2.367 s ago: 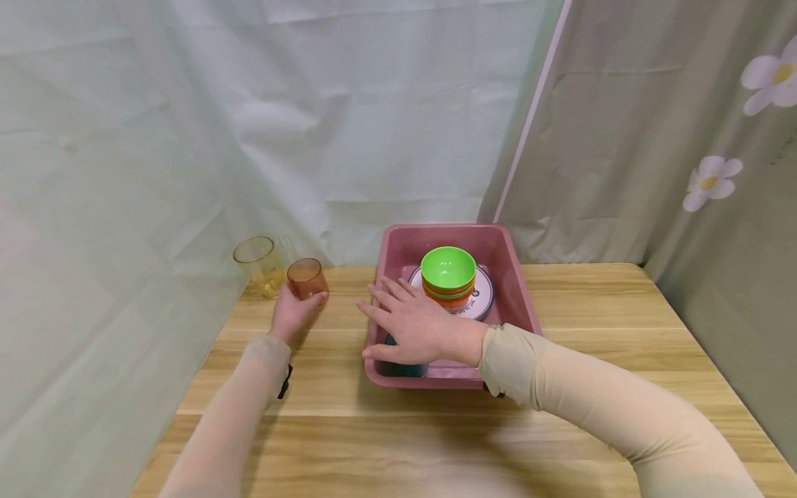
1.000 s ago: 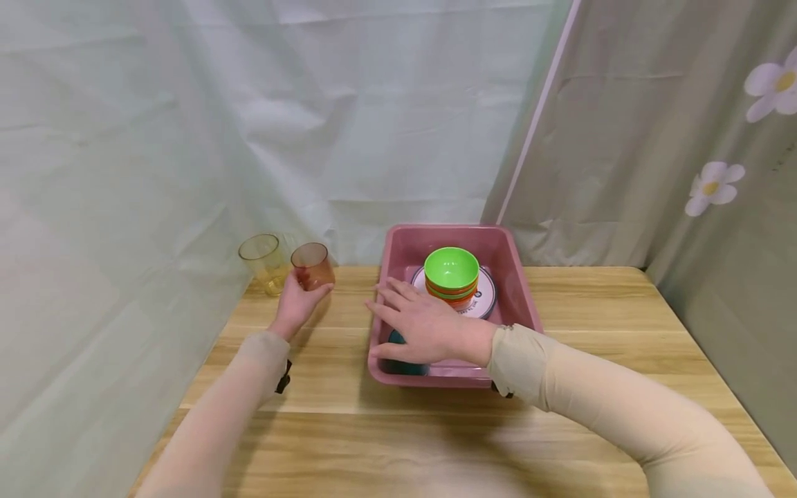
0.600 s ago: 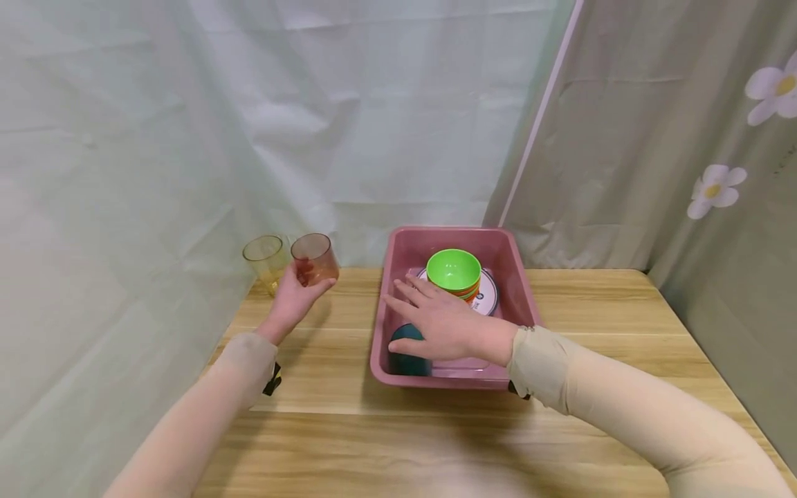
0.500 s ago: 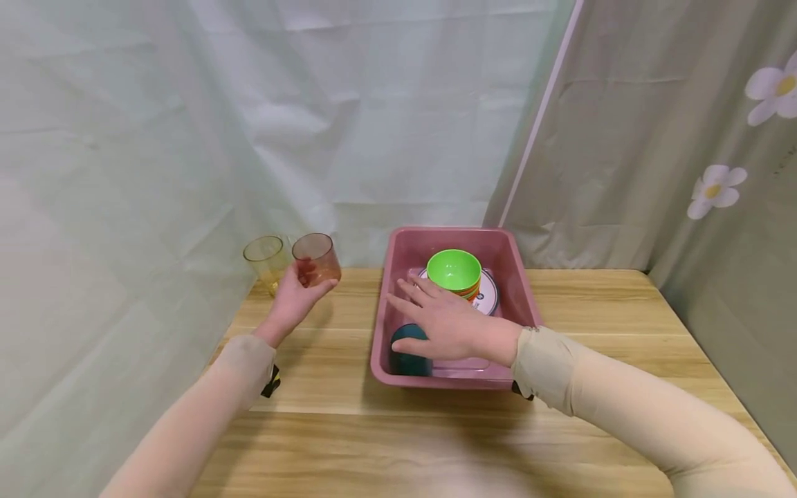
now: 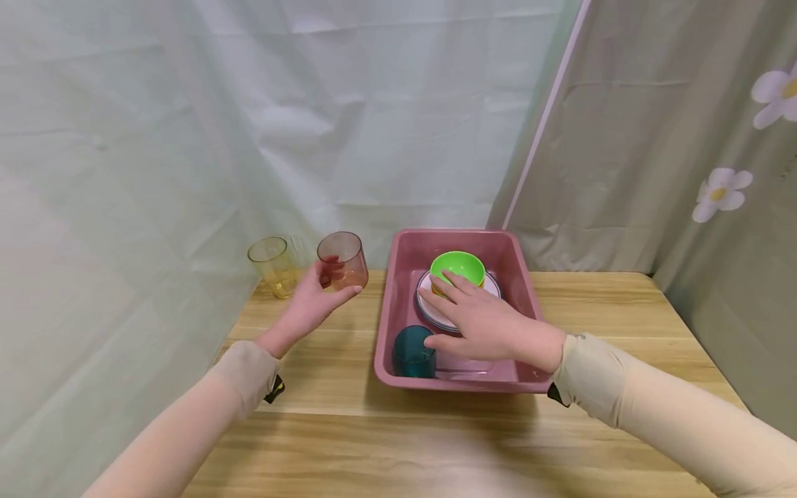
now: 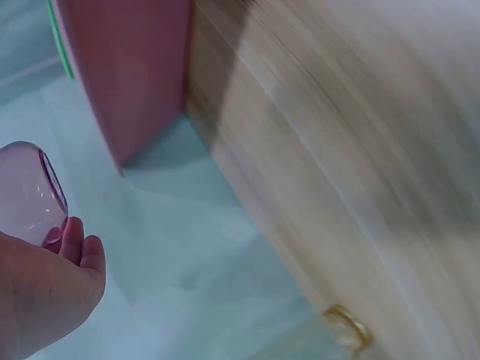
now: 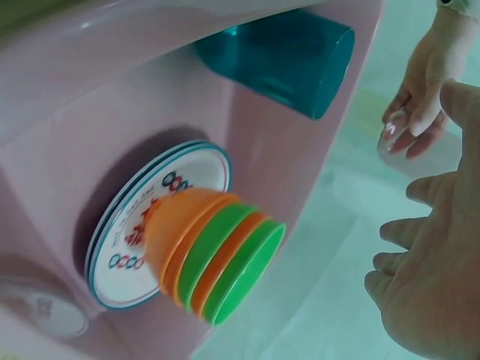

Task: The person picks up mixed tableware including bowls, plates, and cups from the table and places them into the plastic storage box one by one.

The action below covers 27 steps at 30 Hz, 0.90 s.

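Observation:
My left hand (image 5: 311,304) grips a clear pinkish-orange cup (image 5: 351,266) by its side, raised above the table, mouth up. In the left wrist view the cup (image 6: 26,195) is partly cut off. My right hand (image 5: 486,321) hovers over the pink basin (image 5: 385,332) with straight, spread fingers and holds nothing. Beneath it, a stack of green and orange bowls (image 7: 217,247) stands on stacked white plates (image 7: 120,240). A teal cup (image 5: 412,356) is in the basin's near left corner. The yellow cup (image 5: 274,266) stands on the table left of my left hand.
The basin stands at the back of the wooden table (image 5: 324,443). A pale round thing (image 7: 52,311) lies in the basin near its wall, its kind unclear. Light curtains (image 5: 386,124) hang close behind the table and on both sides.
My left hand has lifted the pinkish-orange cup off the table and moved it right, away from the yellow cup. My right hand has shifted right over the basin, uncovering the teal cup.

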### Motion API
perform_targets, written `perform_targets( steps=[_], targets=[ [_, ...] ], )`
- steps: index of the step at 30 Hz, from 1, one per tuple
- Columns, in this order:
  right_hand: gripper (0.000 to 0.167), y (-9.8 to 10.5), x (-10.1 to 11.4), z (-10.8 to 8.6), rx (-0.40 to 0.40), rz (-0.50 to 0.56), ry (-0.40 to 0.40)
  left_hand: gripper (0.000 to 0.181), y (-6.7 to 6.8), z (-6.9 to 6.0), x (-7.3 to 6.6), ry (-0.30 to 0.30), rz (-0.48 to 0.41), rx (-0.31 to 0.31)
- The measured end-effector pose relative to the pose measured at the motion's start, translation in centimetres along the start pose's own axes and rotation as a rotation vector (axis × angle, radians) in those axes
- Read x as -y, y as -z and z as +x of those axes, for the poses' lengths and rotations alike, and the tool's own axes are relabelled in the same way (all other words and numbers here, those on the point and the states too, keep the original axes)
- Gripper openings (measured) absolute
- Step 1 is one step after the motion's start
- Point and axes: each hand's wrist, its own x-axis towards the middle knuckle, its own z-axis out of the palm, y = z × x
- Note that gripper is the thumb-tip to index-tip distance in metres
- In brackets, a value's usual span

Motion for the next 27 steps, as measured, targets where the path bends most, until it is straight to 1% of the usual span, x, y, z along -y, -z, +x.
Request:
perform_targets(
  steps=[4, 6, 8, 11, 18, 21, 27],
  targets=[
    [0.084, 0.4, -0.9, -1.5, -0.038, 0.0, -0.019, 0.074, -1.4, -0.6, -1.7, -0.038, 0.001, 0.056],
    [0.085, 0.6, -1.2, -2.1, -0.053, 0.002, -0.035, 0.074, -2.1, -1.0, -2.6, -0.061, 0.013, 0.081],
    [0.086, 0.6, -1.5, -2.8, -0.065, 0.004, -0.052, 0.075, -2.8, -1.4, -3.4, -0.085, 0.007, 0.115],
    [0.088, 0.7, -2.0, -3.8, -0.081, 0.012, -0.073, 0.075, -3.8, -1.9, -4.5, -0.104, 0.002, 0.165],
    [0.089, 0.8, -3.0, -6.3, -0.121, 0.015, -0.095, 0.073, -6.2, -3.0, -6.4, -0.076, -0.017, 0.272],
    [0.087, 0.9, -3.3, -7.4, -0.115, 0.007, -0.116, 0.072, -7.4, -3.2, -7.1, -0.098, -0.029, 0.305],
    [0.087, 0.9, -3.6, -9.3, -0.119, 0.008, -0.163, 0.068, -9.8, -4.0, -8.3, -0.115, -0.048, 0.364]
  ],
)
